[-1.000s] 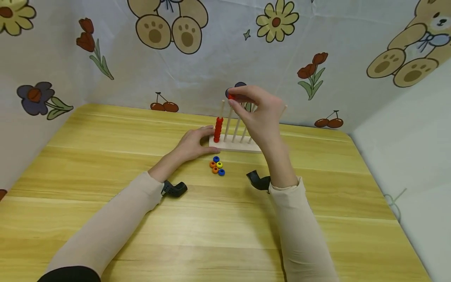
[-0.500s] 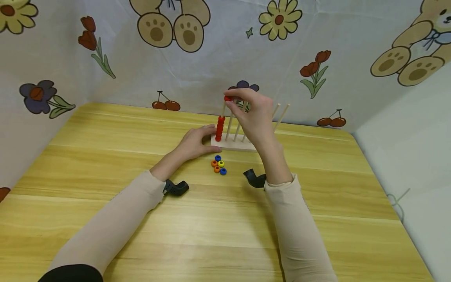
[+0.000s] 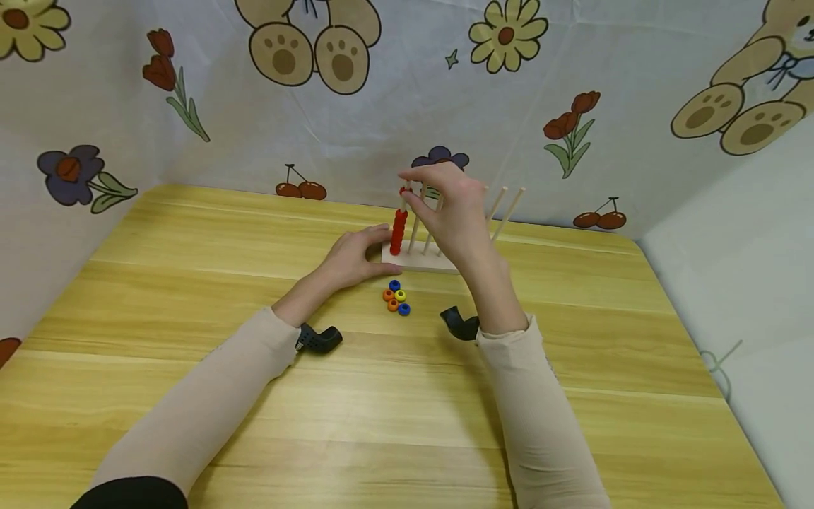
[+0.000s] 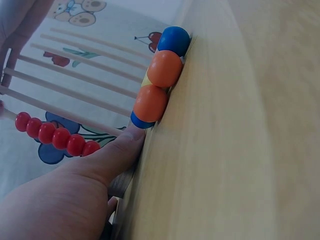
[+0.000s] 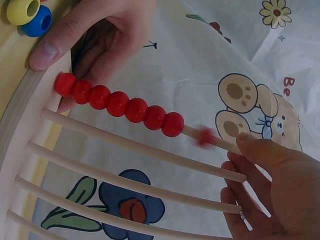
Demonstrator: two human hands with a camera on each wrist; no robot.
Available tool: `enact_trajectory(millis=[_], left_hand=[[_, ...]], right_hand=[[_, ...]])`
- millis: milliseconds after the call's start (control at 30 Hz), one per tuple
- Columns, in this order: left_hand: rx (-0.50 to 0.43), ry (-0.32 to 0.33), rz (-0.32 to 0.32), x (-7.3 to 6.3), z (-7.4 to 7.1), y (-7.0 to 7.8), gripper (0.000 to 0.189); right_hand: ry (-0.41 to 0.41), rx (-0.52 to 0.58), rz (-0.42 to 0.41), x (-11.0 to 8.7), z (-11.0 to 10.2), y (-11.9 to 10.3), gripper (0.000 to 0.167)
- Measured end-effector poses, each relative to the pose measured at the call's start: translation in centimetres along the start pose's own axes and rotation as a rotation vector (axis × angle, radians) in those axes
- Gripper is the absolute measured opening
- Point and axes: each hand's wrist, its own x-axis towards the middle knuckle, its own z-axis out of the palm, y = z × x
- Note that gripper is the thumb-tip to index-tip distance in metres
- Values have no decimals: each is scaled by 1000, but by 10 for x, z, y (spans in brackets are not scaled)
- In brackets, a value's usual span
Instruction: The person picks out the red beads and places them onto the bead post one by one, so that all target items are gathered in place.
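Observation:
A wooden peg stand (image 3: 422, 263) with several upright rods stands near the back of the table. My left hand (image 3: 350, 260) grips the left end of its base, thumb in front and fingers behind. Several red beads (image 5: 117, 103) are stacked on the leftmost rod. Higher on that rod, a single red bead (image 5: 205, 137) looks blurred, apart from both the stack and the fingers. Around the rod's top my right hand (image 3: 454, 205) hovers, thumb and forefinger parted, holding nothing. Its other fingers pass behind neighbouring rod tips in the right wrist view.
In front of the stand lies a small cluster of loose beads: blue (image 3: 404, 309), orange (image 3: 388, 295) and yellow (image 3: 400, 295). A printed cloth (image 3: 407, 99) hangs behind the wooden table (image 3: 356, 424). Dark wrist devices (image 3: 320, 339) protrude inward from both sleeves.
My right hand has moved left and slightly down to the leftmost rod. It has let go of the red bead, which is now on that rod. The left hand stays on the base.

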Motion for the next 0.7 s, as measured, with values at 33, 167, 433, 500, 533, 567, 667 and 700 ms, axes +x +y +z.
enact_trajectory(millis=[33,167,433,500,533,567,667,700], left_hand=[[-1,1,-2,0,0,0,76],[-1,0,-10,0,1,-1,76],[4,-12,-26,0,1,0,77],[-1,-19,-39,0,1,0,78],[-1,-21,-44,0,1,0,79],[-2,-23,-48,0,1,0,79],[-1,-27,-56,1,1,1,80],[0,-28,-58,1,1,1,80]], right_hand=[[5,4,-6,0,-1,0,25],[61,38,-32,-2,-5,4,28],[148,62,-26,-13,-22,16,28],[153,44,-10,-17,-27,20,29],[157,37,2,-19,-30,23,30],[164,28,14,-21,-32,25,31],[180,-12,43,-29,-42,35,35],[187,-18,55,-32,-44,38,37]])
